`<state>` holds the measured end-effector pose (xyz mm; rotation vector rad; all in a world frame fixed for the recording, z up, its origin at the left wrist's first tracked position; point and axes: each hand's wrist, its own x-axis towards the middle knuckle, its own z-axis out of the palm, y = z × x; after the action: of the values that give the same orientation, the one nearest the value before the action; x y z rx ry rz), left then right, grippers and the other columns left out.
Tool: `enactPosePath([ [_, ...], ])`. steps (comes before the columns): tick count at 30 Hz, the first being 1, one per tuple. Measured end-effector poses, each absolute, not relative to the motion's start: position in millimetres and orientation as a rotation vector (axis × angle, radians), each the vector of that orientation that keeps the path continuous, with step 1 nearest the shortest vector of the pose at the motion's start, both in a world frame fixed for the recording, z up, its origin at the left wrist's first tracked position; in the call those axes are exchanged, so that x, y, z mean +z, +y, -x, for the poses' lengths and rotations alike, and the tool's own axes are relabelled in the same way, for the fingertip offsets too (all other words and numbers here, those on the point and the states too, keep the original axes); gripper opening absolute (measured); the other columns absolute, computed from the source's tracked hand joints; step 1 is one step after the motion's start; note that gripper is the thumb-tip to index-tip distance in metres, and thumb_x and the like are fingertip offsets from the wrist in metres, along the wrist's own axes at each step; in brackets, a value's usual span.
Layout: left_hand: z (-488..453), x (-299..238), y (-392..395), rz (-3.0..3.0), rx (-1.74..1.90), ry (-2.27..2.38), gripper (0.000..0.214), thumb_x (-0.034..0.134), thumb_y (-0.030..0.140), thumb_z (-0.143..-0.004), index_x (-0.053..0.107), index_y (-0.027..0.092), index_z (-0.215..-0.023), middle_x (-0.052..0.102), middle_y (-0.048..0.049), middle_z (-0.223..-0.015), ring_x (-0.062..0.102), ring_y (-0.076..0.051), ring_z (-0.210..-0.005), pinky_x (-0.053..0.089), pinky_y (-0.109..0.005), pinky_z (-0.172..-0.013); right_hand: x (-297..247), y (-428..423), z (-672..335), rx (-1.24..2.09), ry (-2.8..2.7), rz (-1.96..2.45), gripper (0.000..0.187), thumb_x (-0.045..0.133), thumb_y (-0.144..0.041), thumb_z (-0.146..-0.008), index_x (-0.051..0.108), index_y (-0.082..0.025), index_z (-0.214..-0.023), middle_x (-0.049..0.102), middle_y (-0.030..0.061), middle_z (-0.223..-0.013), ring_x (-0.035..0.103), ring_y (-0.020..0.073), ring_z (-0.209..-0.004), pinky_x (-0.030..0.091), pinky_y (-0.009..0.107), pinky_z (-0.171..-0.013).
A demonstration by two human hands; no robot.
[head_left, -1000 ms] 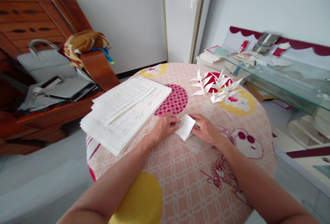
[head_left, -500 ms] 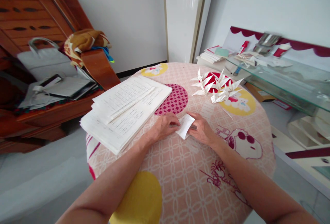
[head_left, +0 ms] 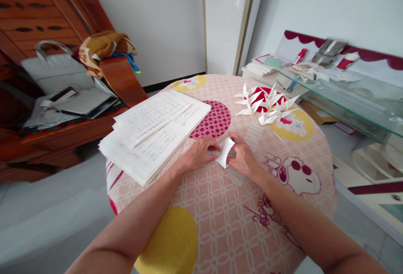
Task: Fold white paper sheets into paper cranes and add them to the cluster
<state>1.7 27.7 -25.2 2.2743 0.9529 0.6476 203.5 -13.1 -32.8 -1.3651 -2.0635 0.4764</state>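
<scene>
White folded paper [head_left: 225, 152] curves between the left hand [head_left: 201, 153] and right hand [head_left: 242, 156], both hands pinching its sides over the cloth-covered bench [head_left: 220, 211] (origami cranes [head_left: 268, 117] stand farther back, right of written sheets [head_left: 147, 139]).

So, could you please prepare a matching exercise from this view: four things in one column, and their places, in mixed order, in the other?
Things
1. small paper
2. stack
3. cranes
4. bag

Places
A. on the wooden bench
B. on the table, at its far right part
C. between the left hand and the right hand
D. on the table, at its left part

Pairs: 1-C, 2-D, 3-B, 4-A
</scene>
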Motion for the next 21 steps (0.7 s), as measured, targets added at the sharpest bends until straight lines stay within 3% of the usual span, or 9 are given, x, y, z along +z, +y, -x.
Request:
enactPosePath([
  [6, -2.3, -25.4, 29.1, -2.263, 0.625, 0.999, 0.021, 0.068, 0.01, -0.069, 0.072, 0.015, -0.089, 0.07, -0.0029, -0.086, 0.063, -0.015, -0.078, 0.049, -0.026, -0.074, -36.2, -11.2, -198.5, 0.532, -1.967, 1.35, 0.027, 0.075, -0.015, -0.068, 0.074, -0.021, -0.095, 0.058, 0.0114, -0.137, 0.054, 0.0329, -0.128, 0.042, 0.048, -0.109],
  [10, -3.5, -24.9, 28.3, -2.247, 0.627, 1.023, 0.022, 0.067, 0.011, -0.07, 0.071, 0.016, -0.09, 0.07, -0.0024, -0.086, 0.063, -0.015, -0.078, 0.05, -0.026, -0.073, -38.3, -10.6, -196.7, 0.533, -1.958, 1.367, 0.027, 0.076, -0.017, -0.069, 0.075, -0.02, -0.096, 0.058, 0.0139, -0.137, 0.054, 0.0346, -0.127, 0.041, 0.051, -0.109],
  [15, -6.6, -18.7, 23.8, -2.163, 0.674, 1.05, 0.017, 0.054, 0.023, -0.088, 0.067, 0.018, -0.098, 0.072, -0.0026, -0.092, 0.065, -0.016, -0.081, 0.051, -0.027, -0.077, -40.8, -11.6, -194.2, 0.487, -1.955, 1.401, 0.023, 0.074, -0.016, -0.07, 0.075, -0.02, -0.093, 0.053, 0.014, -0.144, 0.053, 0.0337, -0.128, 0.041, 0.051, -0.108],
  [21, -7.0, -9.1, 17.9, -2.103, 0.797, 1.013, 0.049, 0.03, 0.043, -0.102, 0.057, 0.016, -0.131, 0.071, -0.0089, -0.11, 0.066, -0.022, -0.096, 0.05, -0.032, -0.084, -40.2, -9.8, -193.8, 0.459, -2.004, 1.353, 0.023, 0.076, -0.02, -0.073, 0.074, -0.023, -0.096, 0.06, 0.011, -0.134, 0.055, 0.0302, -0.124, 0.042, 0.049, -0.107],
])
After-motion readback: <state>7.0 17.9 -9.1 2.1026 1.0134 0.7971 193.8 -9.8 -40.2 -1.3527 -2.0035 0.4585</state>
